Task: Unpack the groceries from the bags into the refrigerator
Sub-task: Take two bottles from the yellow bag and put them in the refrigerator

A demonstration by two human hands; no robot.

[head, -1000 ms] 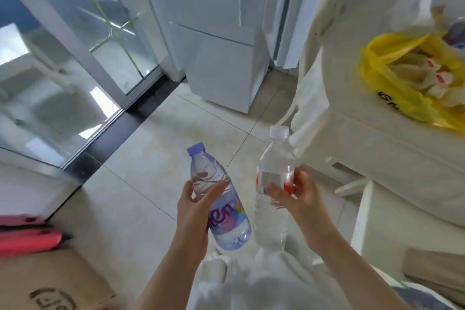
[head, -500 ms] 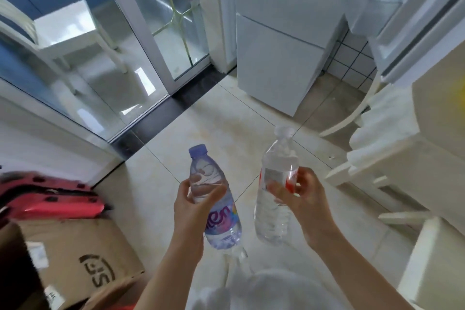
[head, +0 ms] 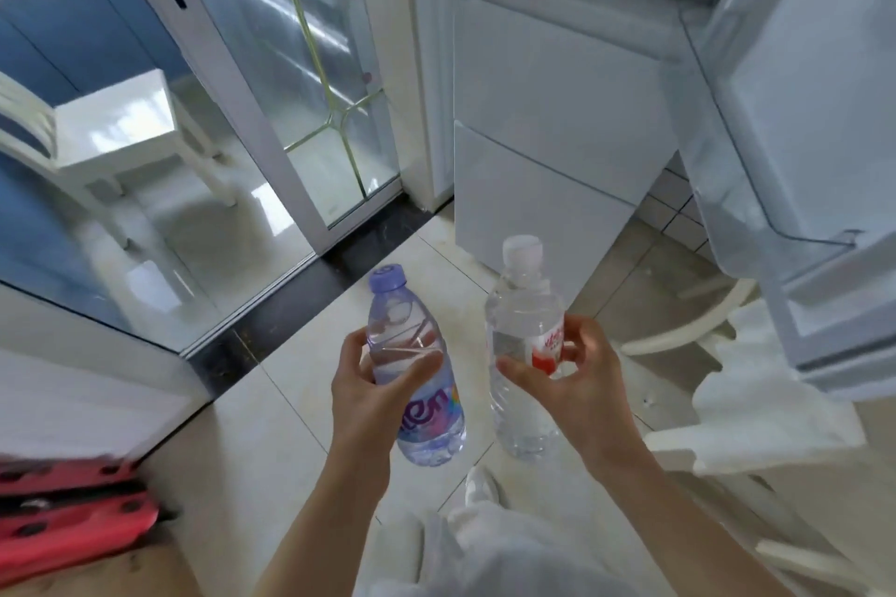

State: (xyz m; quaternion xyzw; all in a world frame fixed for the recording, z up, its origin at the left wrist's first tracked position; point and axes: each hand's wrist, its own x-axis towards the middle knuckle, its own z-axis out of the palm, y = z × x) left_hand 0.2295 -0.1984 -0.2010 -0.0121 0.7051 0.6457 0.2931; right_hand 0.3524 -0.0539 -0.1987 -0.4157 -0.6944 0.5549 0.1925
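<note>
**Inspector:** Item one. A purple-capped bottle [head: 412,368], cap up and leaning slightly left, held in the left hand [head: 373,393]. Thumb across the front, fingers curled round the far side above the label — a full wrap at the waist.

**Clerk:** And the other?

**Inspector:** A clear bottle with a white cap [head: 523,344] and a red-and-white label, upright, in the right hand [head: 577,378]. Thumb and fingers curl round the label band. The two bottles are side by side at chest level, apart, over the tiled floor [head: 271,402].

**Clerk:** Why carried so?

**Inspector:** In my judgement, one to each hand clears two items in a single trip, and caps-up suits standing them straight into a rack.

**Clerk:** The destination?

**Inspector:** The refrigerator [head: 548,121] stands ahead, lower fronts shut. Its open door [head: 795,121] swings out at right, with a transparent door shelf [head: 746,208] low on the inner face — probably the nearest slot. Neither bottle is inside yet.

**Clerk:** Surroundings?

**Inspector:** A glass sliding door [head: 310,78] at left with a white chair [head: 121,121] behind it; red objects [head: 72,514] at lower left, blurred.
</note>
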